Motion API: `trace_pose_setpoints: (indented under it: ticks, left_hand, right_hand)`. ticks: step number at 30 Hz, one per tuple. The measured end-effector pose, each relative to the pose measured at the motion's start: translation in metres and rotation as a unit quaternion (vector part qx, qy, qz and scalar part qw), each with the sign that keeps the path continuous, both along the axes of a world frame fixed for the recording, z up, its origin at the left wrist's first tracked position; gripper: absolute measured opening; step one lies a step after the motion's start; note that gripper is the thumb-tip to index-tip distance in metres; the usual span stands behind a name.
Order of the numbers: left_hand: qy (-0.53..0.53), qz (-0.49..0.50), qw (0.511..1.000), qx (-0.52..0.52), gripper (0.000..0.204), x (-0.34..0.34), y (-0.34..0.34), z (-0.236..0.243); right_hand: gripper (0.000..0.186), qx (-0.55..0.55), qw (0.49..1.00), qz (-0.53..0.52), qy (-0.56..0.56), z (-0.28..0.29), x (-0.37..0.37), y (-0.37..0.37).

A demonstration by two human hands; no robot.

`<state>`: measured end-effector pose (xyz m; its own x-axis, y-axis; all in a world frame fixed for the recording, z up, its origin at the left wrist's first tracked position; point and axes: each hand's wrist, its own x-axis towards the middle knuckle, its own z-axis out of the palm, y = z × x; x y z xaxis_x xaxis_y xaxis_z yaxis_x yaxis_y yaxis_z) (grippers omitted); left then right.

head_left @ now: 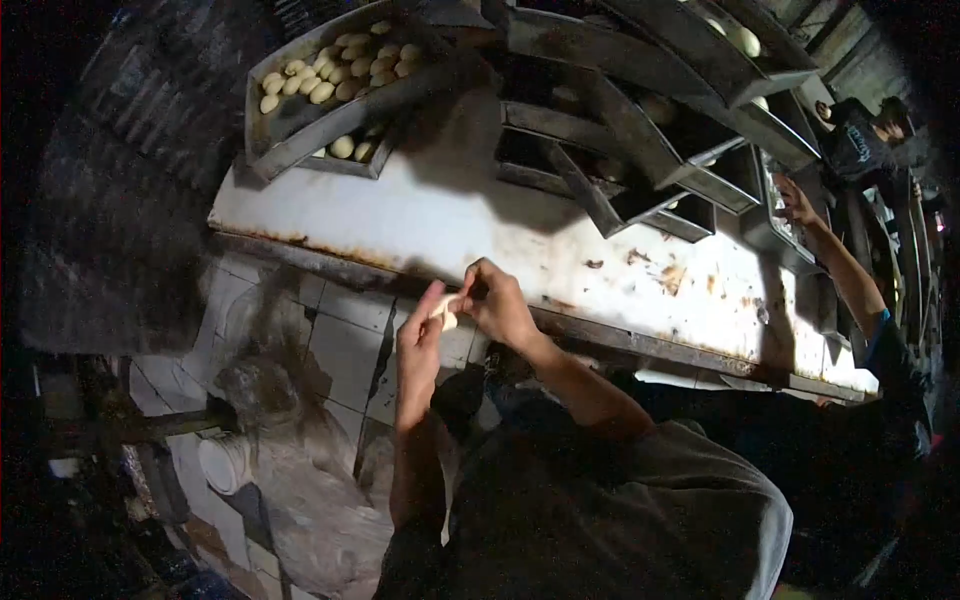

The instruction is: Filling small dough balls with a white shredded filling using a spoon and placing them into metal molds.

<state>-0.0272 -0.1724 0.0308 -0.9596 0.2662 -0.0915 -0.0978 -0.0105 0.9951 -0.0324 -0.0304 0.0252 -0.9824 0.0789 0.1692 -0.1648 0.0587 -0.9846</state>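
Note:
A small pale piece of dough (447,312) is held between my two hands, just in front of the table's near edge. My left hand (418,340) grips it from the left, thumb and fingers pressed around it. From the right, my right hand (495,303) pinches it with bent fingers. Part of the dough is hidden by the fingers. Beyond my hands, at the far left of the table, a dark metal tray (275,150) holds many rounded pale dough pieces (340,68).
The white, stained table (400,215) runs across ahead of me. Stacked metal trays (640,215) stand at its far side. A co-worker's hand (795,203) reaches toward trays on the right; another person (862,138) is farther back. Plastic sheeting (310,500) and a white bucket (224,464) lie lower left.

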Motion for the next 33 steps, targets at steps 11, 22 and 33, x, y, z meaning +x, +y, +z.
trace_pose_setpoints:
  ticks: [11,22,33]
  left_hand:
    - [-0.152,-0.102,0.976,0.115,0.063,-0.106,-0.047,0.035]
    - [0.297,-0.191,0.821,-0.448,0.026,-0.403,-0.17,0.109]
    - [0.163,-0.431,0.769,-0.443,0.035,-0.488,-0.184,0.1]
  right_hand:
    - [0.039,-0.028,0.975,-0.043,-0.216,-0.018,-0.11,-0.06]
    - [0.028,0.443,0.861,-0.219,-0.116,-0.105,-0.218,-0.062]
    - [0.042,0.591,0.758,-0.227,-0.157,-0.052,-0.195,-0.069]
